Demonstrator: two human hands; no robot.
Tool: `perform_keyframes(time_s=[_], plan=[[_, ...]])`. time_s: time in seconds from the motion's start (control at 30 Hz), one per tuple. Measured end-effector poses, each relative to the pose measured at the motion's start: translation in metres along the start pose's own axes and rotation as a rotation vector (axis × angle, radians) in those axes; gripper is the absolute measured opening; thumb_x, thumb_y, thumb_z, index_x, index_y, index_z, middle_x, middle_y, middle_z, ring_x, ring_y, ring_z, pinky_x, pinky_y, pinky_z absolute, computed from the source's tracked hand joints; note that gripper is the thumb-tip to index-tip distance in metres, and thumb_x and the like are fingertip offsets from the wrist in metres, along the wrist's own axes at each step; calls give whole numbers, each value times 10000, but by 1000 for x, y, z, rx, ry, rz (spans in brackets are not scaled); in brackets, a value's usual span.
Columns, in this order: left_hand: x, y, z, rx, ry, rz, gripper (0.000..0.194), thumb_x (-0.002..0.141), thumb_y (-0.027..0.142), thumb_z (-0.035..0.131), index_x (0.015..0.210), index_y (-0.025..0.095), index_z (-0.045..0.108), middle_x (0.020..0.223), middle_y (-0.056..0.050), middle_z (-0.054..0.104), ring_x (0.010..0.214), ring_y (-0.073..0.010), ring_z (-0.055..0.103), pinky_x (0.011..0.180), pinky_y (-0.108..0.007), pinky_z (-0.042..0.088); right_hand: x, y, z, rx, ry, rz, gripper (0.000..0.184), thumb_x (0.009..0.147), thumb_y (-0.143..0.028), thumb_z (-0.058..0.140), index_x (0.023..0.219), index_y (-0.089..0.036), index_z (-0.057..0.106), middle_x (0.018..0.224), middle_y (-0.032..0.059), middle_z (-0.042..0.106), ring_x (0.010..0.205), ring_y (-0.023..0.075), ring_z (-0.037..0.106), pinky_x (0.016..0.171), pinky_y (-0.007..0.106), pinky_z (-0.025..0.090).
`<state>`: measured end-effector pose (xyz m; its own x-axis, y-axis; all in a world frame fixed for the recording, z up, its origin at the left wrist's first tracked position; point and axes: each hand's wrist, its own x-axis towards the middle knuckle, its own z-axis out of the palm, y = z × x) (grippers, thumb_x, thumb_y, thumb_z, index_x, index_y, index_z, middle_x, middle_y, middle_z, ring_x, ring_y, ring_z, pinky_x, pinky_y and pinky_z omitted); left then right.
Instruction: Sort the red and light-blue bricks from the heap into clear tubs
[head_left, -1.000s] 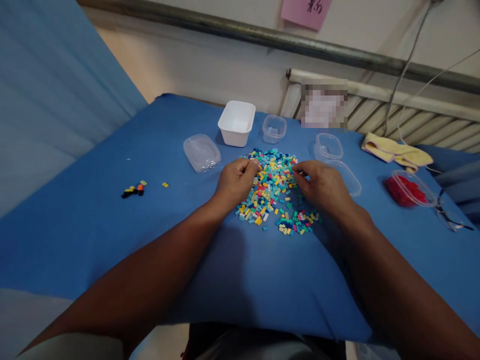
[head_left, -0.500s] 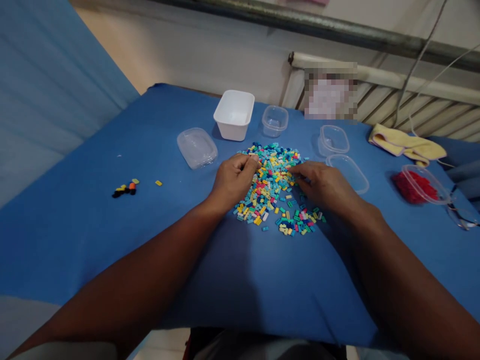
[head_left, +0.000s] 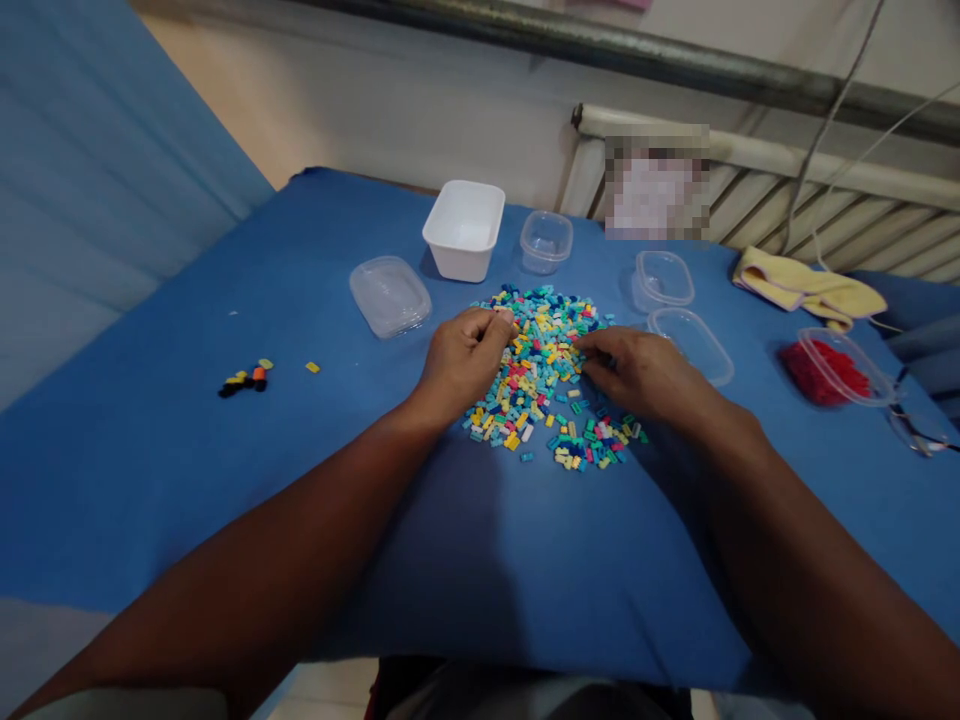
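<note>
A spread pile of small toy building bricks (head_left: 529,380) in yellow, turquoise, green, blue, pink and white lies on the blue cloth. At the pile's left edge is my left hand (head_left: 466,352), closed, thumb pressed against the curled fingers; whatever is in the pinch is too small to make out. My right hand (head_left: 637,368) reaches in from the opposite side, fingertips drawn together low over the bricks. Whether a brick sits between those fingers is hidden. A smaller cluster of bricks (head_left: 596,442) lies in front of my right hand.
Behind the pile stand a white tub (head_left: 463,235) and clear containers (head_left: 546,243) (head_left: 661,282). Clear lids (head_left: 390,296) (head_left: 691,345) lie on both sides. Red pieces (head_left: 832,372), a yellow cloth (head_left: 810,285) and glasses (head_left: 919,435) are at right; black and orange pieces (head_left: 247,380) at left.
The whole view has shifted slightly, so things appear a little further left. Both hands keep nearly the same pose at the pile, and no brick has visibly moved.
</note>
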<state>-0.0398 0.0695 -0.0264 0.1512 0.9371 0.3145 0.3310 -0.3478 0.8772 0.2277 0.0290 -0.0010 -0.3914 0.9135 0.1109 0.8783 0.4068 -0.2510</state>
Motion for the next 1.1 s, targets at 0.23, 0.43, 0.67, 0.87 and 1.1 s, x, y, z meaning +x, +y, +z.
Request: perform_keyframes(time_s=[0.23, 0.43, 0.67, 0.87, 1.1], plan=[[-1, 2, 0, 4, 1, 6, 414, 1100, 426, 592, 804, 196, 768, 860, -35, 746, 799, -182, 649, 827, -345, 508, 2, -6, 7, 9, 67, 40, 291, 997, -247, 649, 1243, -174, 786, 1088, 119, 811, 934, 268, 733, 826, 361, 506], [0, 1, 0, 13, 2, 10, 431, 1099, 439, 576, 792, 196, 756, 828, -29, 725, 773, -178, 626, 766, -338, 487, 1, -6, 2, 56, 108, 6, 183, 954, -188, 668, 1080, -199, 799, 1020, 89, 799, 902, 238, 717, 821, 345, 504], [-1, 0, 0, 20, -4, 10, 439, 1097, 444, 572, 779, 198, 749, 806, -28, 706, 774, -185, 629, 750, -343, 475, -2, -3, -6, 240, 142, 31, 161, 961, -244, 667, 1035, -215, 807, 975, 67, 806, 842, 212, 716, 783, 341, 515], [-2, 4, -2, 17, -8, 2, 427, 1095, 435, 576, 795, 195, 763, 829, -29, 723, 779, -185, 635, 781, -347, 486, -5, -1, -24, 221, 186, 123, 237, 953, -341, 660, 1037, -203, 833, 913, 64, 808, 769, 208, 709, 735, 342, 510], [-1, 5, -2, 39, -20, -14, 428, 1094, 431, 566, 787, 197, 752, 816, -23, 712, 760, -180, 615, 756, -345, 474, -24, 19, -70, 85, 270, 362, 226, 905, -333, 688, 1039, -232, 839, 887, 70, 799, 724, 238, 696, 768, 412, 541]])
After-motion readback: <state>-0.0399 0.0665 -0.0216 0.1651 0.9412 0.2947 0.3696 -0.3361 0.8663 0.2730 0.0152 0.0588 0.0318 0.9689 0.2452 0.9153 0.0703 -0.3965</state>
